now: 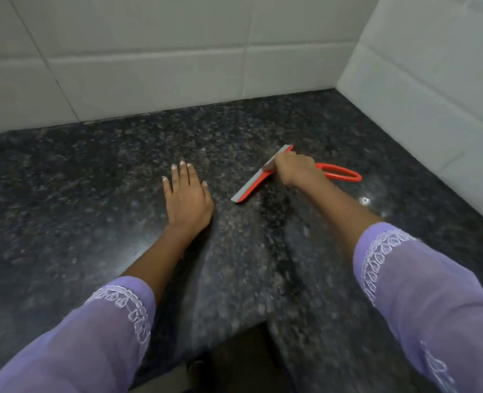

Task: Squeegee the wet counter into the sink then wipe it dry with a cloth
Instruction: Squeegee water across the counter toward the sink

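An orange squeegee (251, 185) with a grey rubber blade lies blade-down on the dark speckled granite counter (93, 177), right of centre. My right hand (292, 167) grips it near the head, and its looped orange handle sticks out to the right behind my fingers. My left hand (186, 197) rests flat on the counter just left of the blade, fingers straight and pointing toward the wall. No sink or cloth is in view.
White tiled walls (149, 69) close the counter at the back and on the right, forming a corner at the upper right. The counter's front edge has a notch near the bottom centre, with dark floor below.
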